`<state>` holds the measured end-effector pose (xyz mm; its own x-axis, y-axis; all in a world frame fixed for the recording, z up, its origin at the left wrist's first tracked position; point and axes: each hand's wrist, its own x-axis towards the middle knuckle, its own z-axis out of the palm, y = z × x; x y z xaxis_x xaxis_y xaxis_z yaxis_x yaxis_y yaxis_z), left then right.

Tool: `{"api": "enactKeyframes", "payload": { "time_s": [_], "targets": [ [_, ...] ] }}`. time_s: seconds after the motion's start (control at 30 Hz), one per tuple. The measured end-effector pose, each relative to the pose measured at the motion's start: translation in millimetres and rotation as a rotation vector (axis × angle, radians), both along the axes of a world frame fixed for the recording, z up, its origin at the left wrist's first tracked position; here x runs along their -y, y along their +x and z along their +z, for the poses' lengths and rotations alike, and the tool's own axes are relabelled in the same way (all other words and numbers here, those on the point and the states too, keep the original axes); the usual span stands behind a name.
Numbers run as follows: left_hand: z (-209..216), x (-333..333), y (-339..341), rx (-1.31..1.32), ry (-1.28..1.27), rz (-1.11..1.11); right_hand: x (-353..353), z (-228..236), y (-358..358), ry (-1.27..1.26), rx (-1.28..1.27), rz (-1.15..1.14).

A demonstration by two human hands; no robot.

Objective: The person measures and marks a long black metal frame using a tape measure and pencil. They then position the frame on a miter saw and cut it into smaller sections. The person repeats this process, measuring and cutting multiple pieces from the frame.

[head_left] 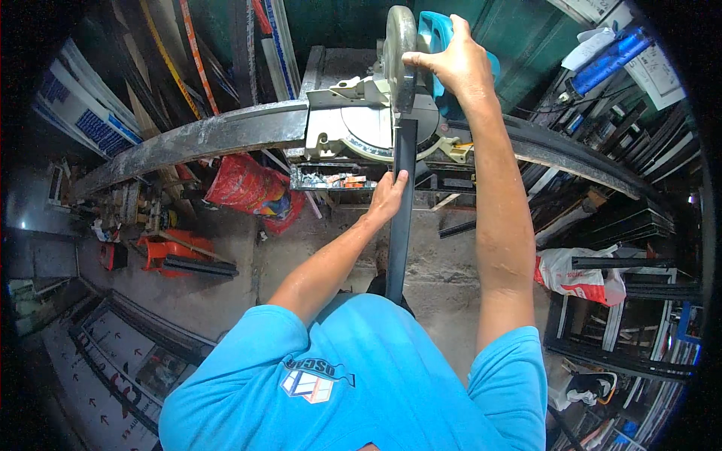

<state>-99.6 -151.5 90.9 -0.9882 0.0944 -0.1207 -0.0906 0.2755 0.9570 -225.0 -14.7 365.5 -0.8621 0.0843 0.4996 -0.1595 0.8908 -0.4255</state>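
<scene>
A miter saw (352, 124) with a pale base, a round turntable and a teal body stands on a bench in front of me. My right hand (457, 66) is closed over its teal handle (431, 30); the thumb reaches across to the round blade guard (398, 52), and some fingers are hidden behind the handle. My left hand (389, 197) grips a long dark metal profile (403, 225). One end of that profile lies on the saw's turntable under the guard, and the other comes back toward my body.
Dark rails (203, 135) extend along both sides of the saw. Below the bench on the left sits a red plastic sack (252, 188), with an orange stool (169, 252) nearby. Long profiles lean behind. At right are a white-and-red bag (575, 274) and stacked dark profiles (639, 289).
</scene>
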Motion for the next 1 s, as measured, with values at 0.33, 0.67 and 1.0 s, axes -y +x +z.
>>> {"api": "enactKeyframes", "payload": {
  "time_s": [0.33,0.67,1.0],
  "targets": [
    [-6.7,-0.3,-2.0,-0.031,-0.006,-0.006,3.7,1.1,8.8,-0.024,0.009,0.000],
    [-8.8,0.2,-3.3,0.012,0.045,-0.018,6.6,0.0,14.6,-0.006,0.012,-0.007],
    [-6.6,0.6,-3.6,-0.015,0.001,-0.010,5.4,-2.0,15.3,-0.019,0.009,-0.005]
  ]
}}
